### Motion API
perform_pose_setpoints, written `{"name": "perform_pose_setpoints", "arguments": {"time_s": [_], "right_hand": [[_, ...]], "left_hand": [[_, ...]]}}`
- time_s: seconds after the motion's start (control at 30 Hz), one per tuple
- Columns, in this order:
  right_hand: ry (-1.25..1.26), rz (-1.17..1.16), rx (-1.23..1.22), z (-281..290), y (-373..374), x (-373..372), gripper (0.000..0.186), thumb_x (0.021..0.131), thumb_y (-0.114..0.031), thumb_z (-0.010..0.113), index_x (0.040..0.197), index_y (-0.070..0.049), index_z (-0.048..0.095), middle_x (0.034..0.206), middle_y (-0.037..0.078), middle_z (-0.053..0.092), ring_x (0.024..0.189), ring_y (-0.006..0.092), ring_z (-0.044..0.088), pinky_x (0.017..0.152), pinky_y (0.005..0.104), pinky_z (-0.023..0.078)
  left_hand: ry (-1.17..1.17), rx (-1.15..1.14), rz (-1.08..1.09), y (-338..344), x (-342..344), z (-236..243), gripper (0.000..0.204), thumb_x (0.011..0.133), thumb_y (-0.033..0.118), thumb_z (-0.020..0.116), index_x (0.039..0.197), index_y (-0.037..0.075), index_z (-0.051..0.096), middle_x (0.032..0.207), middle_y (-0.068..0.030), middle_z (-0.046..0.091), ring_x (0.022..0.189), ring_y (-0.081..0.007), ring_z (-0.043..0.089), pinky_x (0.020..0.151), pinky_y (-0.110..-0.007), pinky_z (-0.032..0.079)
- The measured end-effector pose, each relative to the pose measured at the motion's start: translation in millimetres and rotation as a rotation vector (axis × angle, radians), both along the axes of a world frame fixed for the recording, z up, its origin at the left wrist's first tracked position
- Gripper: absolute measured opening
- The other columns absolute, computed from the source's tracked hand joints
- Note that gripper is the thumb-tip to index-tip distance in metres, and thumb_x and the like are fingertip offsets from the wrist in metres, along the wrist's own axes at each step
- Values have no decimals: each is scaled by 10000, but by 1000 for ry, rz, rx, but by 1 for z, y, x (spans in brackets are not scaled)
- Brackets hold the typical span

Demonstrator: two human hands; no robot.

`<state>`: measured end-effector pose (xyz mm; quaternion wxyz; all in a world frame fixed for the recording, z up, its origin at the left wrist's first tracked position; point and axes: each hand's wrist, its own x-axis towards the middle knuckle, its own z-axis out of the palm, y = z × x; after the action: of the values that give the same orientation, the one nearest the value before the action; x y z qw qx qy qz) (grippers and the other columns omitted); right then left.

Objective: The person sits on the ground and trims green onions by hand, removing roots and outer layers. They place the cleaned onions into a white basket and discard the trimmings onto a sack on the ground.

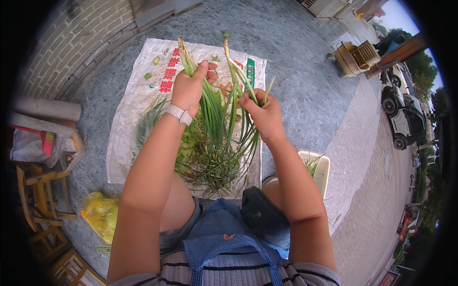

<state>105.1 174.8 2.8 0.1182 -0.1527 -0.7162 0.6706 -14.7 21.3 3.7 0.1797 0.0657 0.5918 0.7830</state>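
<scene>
My left hand (pixel 191 86) is closed round a bunch of green onions (pixel 213 112), its pale, brownish root ends sticking up past my thumb and its green leaves hanging down. Several looser green onions (pixel 234 71) with white stems are gripped in my right hand (pixel 261 112), a little lower and to the right. Both bunches hang over a heap of trimmed leaves and green scraps (pixel 214 164) on a white woven sack (pixel 129 114) spread flat on the ground. My left wrist carries a pale watch.
A cream plastic basin (pixel 322 174) with greens stands by my right knee. At the left lie a yellow plastic bag (pixel 101 214), wooden stools (pixel 45 195) and a white bin bag (pixel 36 145). Farther right are a mop bucket (pixel 350 58) and parked cars (pixel 405 114).
</scene>
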Motion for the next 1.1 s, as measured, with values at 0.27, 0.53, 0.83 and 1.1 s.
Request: {"name": "perform_pose_setpoints", "arguments": {"time_s": [0.27,0.53,0.83,1.1], "right_hand": [[22,-113,-221,-3,10,-2,144,841,-140,686,906,-17,646,821,-29,625,719,40,514,662,210,405],[61,-57,-41,-9,9,-3,143,864,-170,654,886,-33,617,764,-32,628,638,26,464,587,208,373],[-18,98,-54,5,6,1,140,893,-164,596,943,-42,551,759,26,623,721,75,524,694,230,405],[-45,150,-53,15,13,12,74,869,-110,567,877,-50,525,692,18,557,666,88,488,643,234,360]], "left_hand": [[447,-443,355,-9,-9,7,315,918,304,622,938,-8,661,725,-46,634,629,-128,554,619,-280,465],[629,-688,-255,6,30,20,306,817,303,729,919,18,688,798,-89,686,702,-150,628,682,-297,487],[540,-457,-39,1,7,0,236,838,249,688,923,31,652,719,-37,632,637,-132,583,616,-292,474],[154,-173,328,-22,-34,-7,148,860,153,672,905,29,606,685,-15,568,538,-83,484,503,-246,413]]}}
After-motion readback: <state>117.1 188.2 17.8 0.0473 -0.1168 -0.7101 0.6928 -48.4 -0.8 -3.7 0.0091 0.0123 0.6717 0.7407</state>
